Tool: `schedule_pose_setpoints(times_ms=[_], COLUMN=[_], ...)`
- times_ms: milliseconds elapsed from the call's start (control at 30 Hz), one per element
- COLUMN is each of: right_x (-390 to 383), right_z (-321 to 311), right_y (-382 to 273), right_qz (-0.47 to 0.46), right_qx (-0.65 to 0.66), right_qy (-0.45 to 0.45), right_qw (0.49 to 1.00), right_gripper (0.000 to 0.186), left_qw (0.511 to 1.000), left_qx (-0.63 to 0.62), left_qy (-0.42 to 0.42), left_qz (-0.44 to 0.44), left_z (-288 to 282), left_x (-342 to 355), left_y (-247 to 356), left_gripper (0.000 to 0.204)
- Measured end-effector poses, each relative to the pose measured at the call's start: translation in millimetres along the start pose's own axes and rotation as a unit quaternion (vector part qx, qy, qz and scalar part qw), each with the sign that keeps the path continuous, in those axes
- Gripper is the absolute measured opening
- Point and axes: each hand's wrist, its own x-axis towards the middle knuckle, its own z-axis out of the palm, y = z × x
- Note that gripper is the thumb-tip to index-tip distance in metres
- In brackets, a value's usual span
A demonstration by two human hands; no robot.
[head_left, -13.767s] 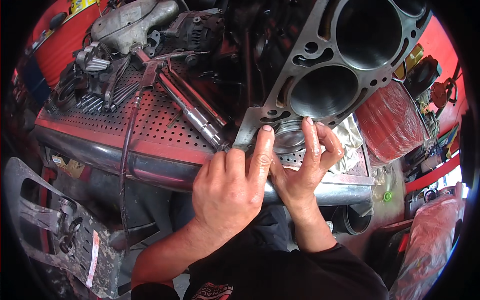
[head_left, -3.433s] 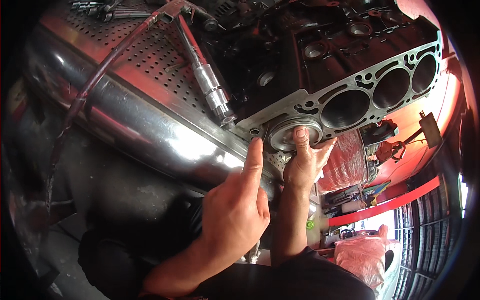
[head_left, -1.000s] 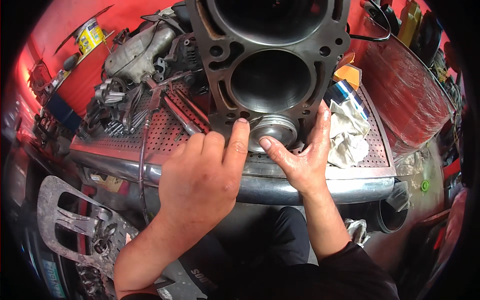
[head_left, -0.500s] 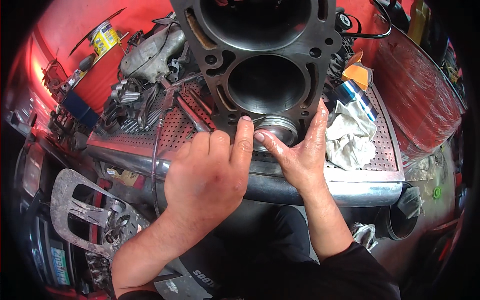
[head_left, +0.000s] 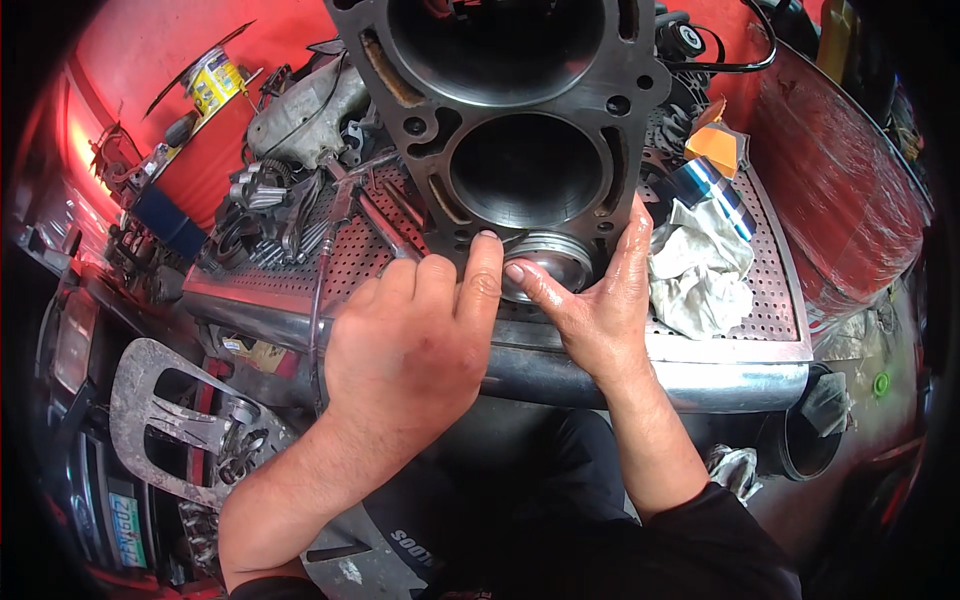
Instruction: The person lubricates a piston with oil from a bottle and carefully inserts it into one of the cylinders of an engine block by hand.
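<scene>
A grey metal engine block [head_left: 520, 112] with large round bores stands on the bench before me. At its near end is a shiny piston [head_left: 562, 272] with thin rings around its edge. My right hand [head_left: 605, 310] presses its thumb on the piston, its other fingers reaching up beside the block's right edge, partly hidden. My left hand [head_left: 410, 330] has its index finger stretched to the block's face and the other fingers curled. A thin dark tip [head_left: 514, 238] shows between that fingertip and the piston's rings; whatever the curled fingers hold is hidden.
A perforated metal bench top [head_left: 290, 275] lies under the block. Loose engine parts [head_left: 270, 195] and a long-handled tool [head_left: 385, 225] are on the left. A white rag [head_left: 700, 270] and an orange box [head_left: 715, 148] sit right. A grey plastic chair [head_left: 150, 400] stands lower left.
The view has shifted slightly, so the block appears a little higher and to the left. Both hands keep nearly the same pose at the piston.
</scene>
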Motion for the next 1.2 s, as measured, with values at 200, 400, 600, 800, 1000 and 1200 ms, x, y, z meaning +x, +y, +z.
schedule_pose_setpoints(times_ms=[200,400,600,800,1000,1200], right_x=[0.1,0.7,0.6,1.1,2.7,2.9], right_z=[0.4,0.6,0.3,-0.4,-0.6,-1.0], right_y=[-1.6,-0.5,0.7,0.8,2.5,2.4], right_qz=[0.003,-0.003,0.018,-0.03,-0.048,-0.06], right_qx=[-0.002,0.0,0.018,-0.016,-0.019,-0.021], right_qy=[-0.002,0.002,-0.006,0.009,0.016,0.016], right_qw=[1.0,1.0,1.0,0.999,0.999,0.998], right_gripper=[0.105,0.107,0.111,0.109,0.107,0.105], left_qw=[1.0,1.0,0.999,0.998,0.997,0.993], left_qx=[0.002,0.003,0.025,-0.009,0.06,0.119], left_qy=[-0.01,-0.014,-0.027,0.009,-0.016,-0.017], left_qz=[0.0,-0.002,-0.036,-0.054,-0.04,-0.007], left_z=[-3.1,-1.5,5.1,18.1,10.4,1.9], left_x=[1.7,1.7,-5.5,-12.2,-1.3,2.8], left_y=[0.5,1.9,13.7,18.1,25.2,26.8], left_gripper=[0.049,0.052,0.058,0.06,0.058,0.051])
